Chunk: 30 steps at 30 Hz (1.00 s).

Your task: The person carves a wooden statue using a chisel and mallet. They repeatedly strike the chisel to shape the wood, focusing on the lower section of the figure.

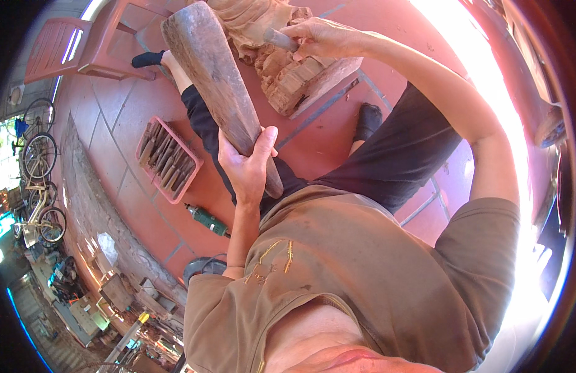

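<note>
Head view: looking down past a brown shirt (362, 261), a seated person works over a carved wooden piece (294, 84), which rests on the reddish tiled floor (107, 133) at the top of the view, between the two feet. Draped, folded shapes show on its upper part; nearer the person is a rougher, blocky section.

The left hand (244, 165) has its fingers clamped around the narrow grip of a long, heavy wooden mallet (216, 78), whose thick end points up and to the left. The right hand (319, 38) has its fingers closed on a short rounded tool, probably a chisel (280, 39), held over the carving. Its cutting edge cannot be made out, nor whether it touches the wood. Mallet and chisel look apart.

For clean work, the chisel should be seated firmly at a steady angle, with the right fingers well below the end to be struck. Short, square taps, in line with the tool, would suit the detail better than wide swings; a glancing blow could hit the knuckles or split a fold. The carving should sit firmly, with feet away from the cutting line.

To the left, a pink tray (191, 180) holds rows of hand tools (167, 155), beside a green power tool (207, 221).
</note>
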Each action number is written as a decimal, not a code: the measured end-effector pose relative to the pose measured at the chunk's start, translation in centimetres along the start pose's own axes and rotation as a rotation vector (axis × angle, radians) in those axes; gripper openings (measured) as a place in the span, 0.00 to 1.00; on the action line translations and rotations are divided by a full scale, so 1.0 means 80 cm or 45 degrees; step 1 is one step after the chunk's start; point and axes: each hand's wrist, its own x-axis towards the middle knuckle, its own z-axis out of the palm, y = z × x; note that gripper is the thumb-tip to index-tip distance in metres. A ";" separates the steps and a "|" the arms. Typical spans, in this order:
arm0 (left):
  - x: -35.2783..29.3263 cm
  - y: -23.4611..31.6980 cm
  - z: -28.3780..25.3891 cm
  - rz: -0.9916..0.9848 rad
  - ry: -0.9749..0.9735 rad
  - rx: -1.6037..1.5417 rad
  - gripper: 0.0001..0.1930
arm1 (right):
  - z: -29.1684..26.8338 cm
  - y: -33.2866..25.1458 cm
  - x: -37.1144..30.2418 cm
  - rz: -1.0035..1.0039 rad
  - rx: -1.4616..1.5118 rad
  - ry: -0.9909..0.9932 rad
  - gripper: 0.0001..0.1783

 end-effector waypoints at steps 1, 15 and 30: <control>-0.002 0.001 0.001 0.003 -0.002 0.001 0.23 | -0.002 -0.004 -0.001 -0.004 0.018 -0.014 0.23; 0.000 -0.010 0.009 -0.020 0.012 -0.020 0.19 | -0.003 -0.018 0.002 0.066 -0.150 -0.137 0.29; 0.015 -0.029 -0.015 -0.152 -0.045 0.041 0.17 | -0.022 0.007 -0.003 0.090 -0.011 0.044 0.29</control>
